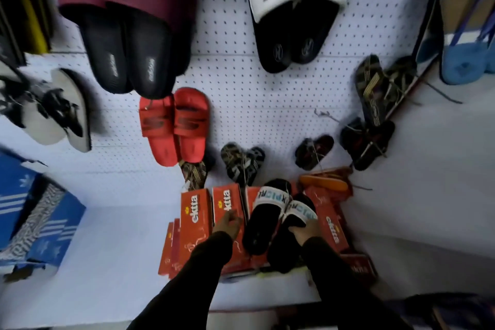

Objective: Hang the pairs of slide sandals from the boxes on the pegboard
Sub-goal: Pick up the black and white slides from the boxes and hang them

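A pair of black slide sandals with white straps [270, 211] lies over the red "ekita" boxes [194, 220] at the bottom centre. My right hand [305, 232] grips the right sandal of this pair just below its strap. My left hand [227, 225] rests on a red box beside the pair, fingers loosely curled, holding nothing. The white pegboard [241, 88] rises behind the boxes. Hung on it are a matching black-and-white pair [294, 8], a maroon pair [128, 21] and a red pair [174, 126].
Smaller dark sandals [369, 139] and patterned ones [242, 163] hang low on the board. An orange sandal [324, 182] lies behind the boxes. Blue striped shoe boxes [34, 222] stand at the left, blue flip-flops [468, 21] at the upper right.
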Available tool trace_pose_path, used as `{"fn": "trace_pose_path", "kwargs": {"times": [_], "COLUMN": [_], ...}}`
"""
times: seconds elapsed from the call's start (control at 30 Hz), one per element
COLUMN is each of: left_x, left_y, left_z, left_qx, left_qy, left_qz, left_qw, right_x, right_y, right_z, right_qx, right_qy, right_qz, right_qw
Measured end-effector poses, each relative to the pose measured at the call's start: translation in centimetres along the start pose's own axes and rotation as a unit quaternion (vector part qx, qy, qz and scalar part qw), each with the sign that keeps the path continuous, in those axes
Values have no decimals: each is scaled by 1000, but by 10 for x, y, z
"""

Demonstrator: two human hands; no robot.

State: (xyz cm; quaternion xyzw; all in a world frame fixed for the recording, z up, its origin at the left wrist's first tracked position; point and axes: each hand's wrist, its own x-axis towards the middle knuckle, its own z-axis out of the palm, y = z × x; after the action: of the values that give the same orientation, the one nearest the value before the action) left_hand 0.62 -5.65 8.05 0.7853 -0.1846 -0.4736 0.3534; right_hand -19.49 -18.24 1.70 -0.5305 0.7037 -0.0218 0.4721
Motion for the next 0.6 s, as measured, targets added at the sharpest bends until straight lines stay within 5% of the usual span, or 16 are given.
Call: {"fn": "trace_pose_path", "kwargs": {"times": [0.13, 0.23, 0.37, 0.6], "left_x": [4, 15, 15, 11], "left_y": [0, -8, -10, -15], "left_z": [36, 49, 54, 56], "left_qx": [-45, -53, -27, -50], "left_qy": [-49, -54, -33, -31], "left_qz": [-54, -86, -90, -123], "left_qw": [996, 993, 995, 991], "right_x": [-15, -26, -29, -50], "right_y": [31, 32, 38, 33], "right_z": [3, 11, 10, -12], "right_qx": [-33, 92, 238, 281], "right_qy": [-65, -136, -134, -133], "right_qz": [51, 120, 178, 132], "right_qw": [996, 979, 945, 941]}}
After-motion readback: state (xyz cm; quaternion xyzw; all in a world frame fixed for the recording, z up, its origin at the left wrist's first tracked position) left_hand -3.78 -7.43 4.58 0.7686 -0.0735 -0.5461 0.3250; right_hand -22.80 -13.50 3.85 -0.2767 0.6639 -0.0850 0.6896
